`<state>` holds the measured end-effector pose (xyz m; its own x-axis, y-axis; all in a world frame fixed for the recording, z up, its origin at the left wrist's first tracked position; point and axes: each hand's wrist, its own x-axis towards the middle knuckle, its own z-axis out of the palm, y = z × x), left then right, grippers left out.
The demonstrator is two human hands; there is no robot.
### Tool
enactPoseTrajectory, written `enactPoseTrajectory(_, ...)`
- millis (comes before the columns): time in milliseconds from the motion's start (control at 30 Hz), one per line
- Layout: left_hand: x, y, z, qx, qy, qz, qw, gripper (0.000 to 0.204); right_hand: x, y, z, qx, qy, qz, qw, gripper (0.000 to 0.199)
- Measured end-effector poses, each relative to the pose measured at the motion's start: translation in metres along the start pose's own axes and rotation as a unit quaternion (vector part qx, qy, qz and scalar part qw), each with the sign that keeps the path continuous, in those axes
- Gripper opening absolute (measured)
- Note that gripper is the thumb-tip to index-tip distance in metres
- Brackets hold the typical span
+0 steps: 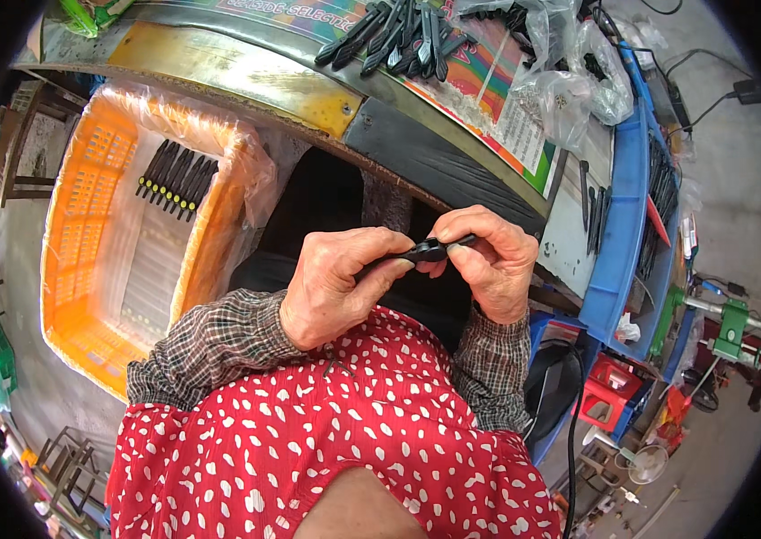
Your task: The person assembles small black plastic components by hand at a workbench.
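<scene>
My left hand [337,280] and my right hand [499,262] meet in front of my body, each with thumb and fingers closed. Between them they hold a slim black plastic clip [430,251], roughly level, with a rounded, thicker middle. My left fingertips pinch one end and hide part of it. The other end sits between my right thumb and forefinger. Loose black clips [398,40] of similar shape lie heaped on the worktable beyond my hands. A neat row of black clips with yellow dots [175,180] lies inside the orange basket [64,260] at the left.
The worktable's edge [452,162] curves just beyond my hands. Crumpled clear plastic bags [569,90] rest at its far right. A blue tray [605,278] of long black parts stands at the right. Clear plastic lines the basket. A red stool [603,395] is at lower right.
</scene>
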<state>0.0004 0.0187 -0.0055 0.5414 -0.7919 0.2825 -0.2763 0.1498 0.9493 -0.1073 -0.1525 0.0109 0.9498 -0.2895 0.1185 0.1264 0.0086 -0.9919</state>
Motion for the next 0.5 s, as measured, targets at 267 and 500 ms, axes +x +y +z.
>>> enactPoseTrajectory(267, -0.001, 0.004, 0.003, -0.083, -0.021, -0.066, 0.994, 0.011, -0.008, 0.012, 0.005, 0.089, 0.022, -0.015, 0.996, 0.014)
enactPoseTrajectory(500, -0.002, 0.007, 0.006, 0.013, 0.010, 0.034, 0.999, 0.016, -0.014, 0.014, 0.006, 0.128, 0.031, -0.054, 0.990, 0.014)
